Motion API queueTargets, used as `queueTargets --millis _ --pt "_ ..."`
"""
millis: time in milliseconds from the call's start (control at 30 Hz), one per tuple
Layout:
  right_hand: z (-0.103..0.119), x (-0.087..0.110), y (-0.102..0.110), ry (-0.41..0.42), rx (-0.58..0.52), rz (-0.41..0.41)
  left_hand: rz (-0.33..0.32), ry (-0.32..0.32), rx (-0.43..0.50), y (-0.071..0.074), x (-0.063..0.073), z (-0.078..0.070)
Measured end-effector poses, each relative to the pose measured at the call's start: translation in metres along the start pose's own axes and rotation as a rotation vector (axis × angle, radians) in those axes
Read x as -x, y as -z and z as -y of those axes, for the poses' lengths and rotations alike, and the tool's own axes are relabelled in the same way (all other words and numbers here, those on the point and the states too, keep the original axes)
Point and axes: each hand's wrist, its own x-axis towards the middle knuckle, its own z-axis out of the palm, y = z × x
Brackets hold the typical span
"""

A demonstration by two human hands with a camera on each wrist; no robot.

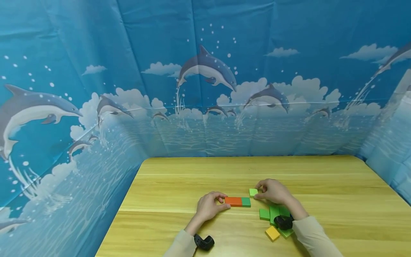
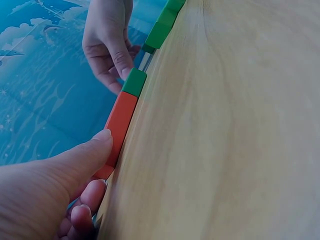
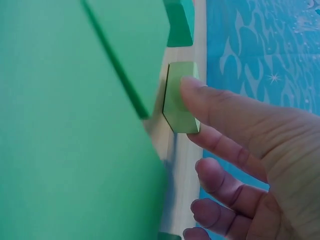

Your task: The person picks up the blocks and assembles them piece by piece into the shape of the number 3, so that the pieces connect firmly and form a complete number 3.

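A long red block [image 1: 233,201] lies on the table, its right end touching a small dark green block [image 1: 245,202]. My left hand [image 1: 208,206] holds the red block's left end, the thumb on the near side and fingers at the far side. Just beyond the dark green block is a light green block [image 1: 253,192]. My right hand [image 1: 274,191] pinches it between thumb and index finger; the other fingers curl loosely, as the right wrist view shows with the light green block [image 3: 182,97]. Whether the light green block touches the table is unclear.
Several green blocks [image 1: 264,214] lie together below my right wrist, partly hidden by its black band [image 1: 284,222]. A yellow block [image 1: 272,233] sits at their near side. The wooden table [image 1: 167,228] ends at a blue dolphin-print curtain [image 1: 205,142].
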Motion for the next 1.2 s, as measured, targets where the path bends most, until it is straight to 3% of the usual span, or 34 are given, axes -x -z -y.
queueTargets --millis 1200 --pt "0.011 0.0 -0.006 0.051 0.011 -0.019 -0.011 0.001 -0.001 0.0 -0.002 0.002"
